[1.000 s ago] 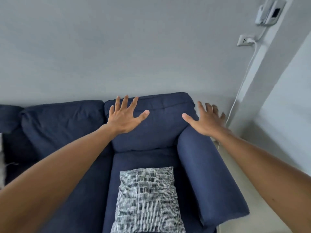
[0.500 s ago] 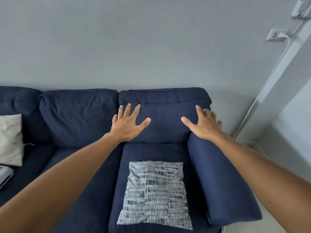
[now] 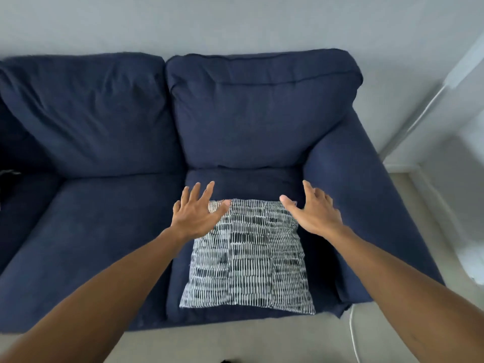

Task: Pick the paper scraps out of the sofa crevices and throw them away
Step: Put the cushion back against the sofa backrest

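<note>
A dark blue sofa [image 3: 110, 221] fills the view, seen from above. A black-and-white patterned cushion [image 3: 248, 255] lies flat on its right seat. My left hand [image 3: 195, 214] hovers open over the cushion's far left corner, fingers spread. My right hand [image 3: 313, 212] is open over the far right corner, next to the armrest [image 3: 366, 205]. Neither hand holds anything. No paper scraps show in the seams between the seat cushions, back cushions and armrest; the crevices look dark.
A grey wall runs behind the sofa. A white pillar or door frame [image 3: 445, 100] stands at the right. A white cable [image 3: 353, 334] trails on the pale floor by the sofa's front right corner. Something dark sits at the far left edge [image 3: 7, 174].
The view has tilted down from the wall to the seat. Both hands came down from the backrest and armrest to the patterned cushion's far corners, still open.
</note>
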Tool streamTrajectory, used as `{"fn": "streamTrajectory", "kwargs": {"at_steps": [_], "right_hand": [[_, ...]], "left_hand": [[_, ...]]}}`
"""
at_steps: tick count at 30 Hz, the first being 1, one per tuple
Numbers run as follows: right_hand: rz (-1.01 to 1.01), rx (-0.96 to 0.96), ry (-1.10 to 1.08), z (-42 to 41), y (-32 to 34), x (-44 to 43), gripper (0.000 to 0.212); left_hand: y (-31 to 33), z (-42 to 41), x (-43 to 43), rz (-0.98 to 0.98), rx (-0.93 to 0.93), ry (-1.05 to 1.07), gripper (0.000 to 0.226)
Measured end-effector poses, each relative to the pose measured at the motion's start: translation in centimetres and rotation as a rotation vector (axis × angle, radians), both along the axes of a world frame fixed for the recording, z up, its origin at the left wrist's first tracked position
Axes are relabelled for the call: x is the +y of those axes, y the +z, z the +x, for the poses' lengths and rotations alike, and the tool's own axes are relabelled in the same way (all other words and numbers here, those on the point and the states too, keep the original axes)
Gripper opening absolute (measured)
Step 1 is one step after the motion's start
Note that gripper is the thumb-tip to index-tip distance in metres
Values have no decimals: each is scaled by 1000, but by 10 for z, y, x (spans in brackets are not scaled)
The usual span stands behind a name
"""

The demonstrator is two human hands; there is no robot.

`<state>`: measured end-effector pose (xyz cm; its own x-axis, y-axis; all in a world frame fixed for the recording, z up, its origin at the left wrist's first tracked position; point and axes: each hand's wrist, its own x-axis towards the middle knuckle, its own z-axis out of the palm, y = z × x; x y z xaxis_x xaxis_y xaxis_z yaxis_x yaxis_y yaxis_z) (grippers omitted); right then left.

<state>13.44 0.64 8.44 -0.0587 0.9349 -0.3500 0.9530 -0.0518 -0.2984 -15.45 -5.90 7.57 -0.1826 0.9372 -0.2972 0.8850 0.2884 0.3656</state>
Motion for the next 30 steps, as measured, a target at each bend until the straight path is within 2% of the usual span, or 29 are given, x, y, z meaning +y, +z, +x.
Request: {"fn": "streamTrajectory", "kwargs": {"at_steps": [7,12,20,25,30], "right_hand": [[-130,27,-31,0,-122,-14,109],[-163,49,-73,3,-172,-18,110],[-162,112,-176,4,-218,-23,120],[-116,208,-244,0,-225,-28,115],[-46,298,-277,-3,-203,-27,108]], "left_hand": [[-126,-4,-14,-99,-61,117,86],[-175,-4,-19,-105,-114,181,83],[-215,-3,-17,-17,-336,429,94],[-221,-2,-20,26,-335,516,99],[-202,-7,-17,118,-341,557,98]]}}
